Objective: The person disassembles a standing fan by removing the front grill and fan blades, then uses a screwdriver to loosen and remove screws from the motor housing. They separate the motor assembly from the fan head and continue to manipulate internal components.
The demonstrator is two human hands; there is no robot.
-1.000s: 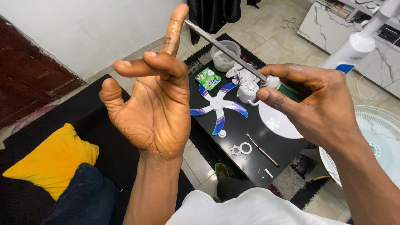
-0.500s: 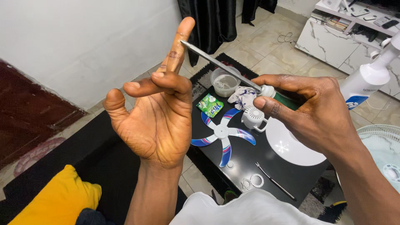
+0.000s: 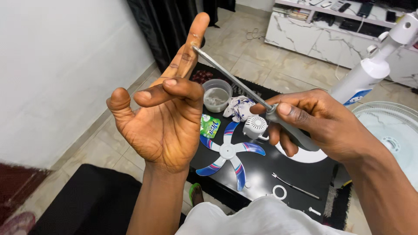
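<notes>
A: Start with the biggest things. What sits below the hands?

B: A black table [image 3: 278, 174] over a tiled floor, with a white fan guard [image 3: 392, 130] at the right edge and a white fan stand [image 3: 365, 76] rising behind the right hand.

A: And the hands?

B: The left hand [image 3: 159, 117] is raised, palm toward the camera, index finger straight up, the other 3 fingers curled, thumb out to the side. The right hand [image 3: 318, 126] closes around the grey handle of a screwdriver [image 3: 235, 80], thumb pressed on top. Its metal shaft slants up and left until the tip rests against the left index finger.

A: How should that contact be handled?

B: Gently, I'd judge: light pressure, shaft steady, tip resting flat against the skin, not digging in.

A: What lies underneath?

B: A blue and white fan blade [image 3: 228, 152] with 5 vanes, a white motor housing [image 3: 255, 127], a crumpled cloth [image 3: 237, 108], a clear cup [image 3: 216, 95], a green sachet [image 3: 210, 127], a thin metal rod [image 3: 296, 186], a small white ring [image 3: 279, 192] and a white screw [image 3: 314, 211].

A: Anything in the way?

B: Nothing between the hands; the table parts sit well below.
</notes>
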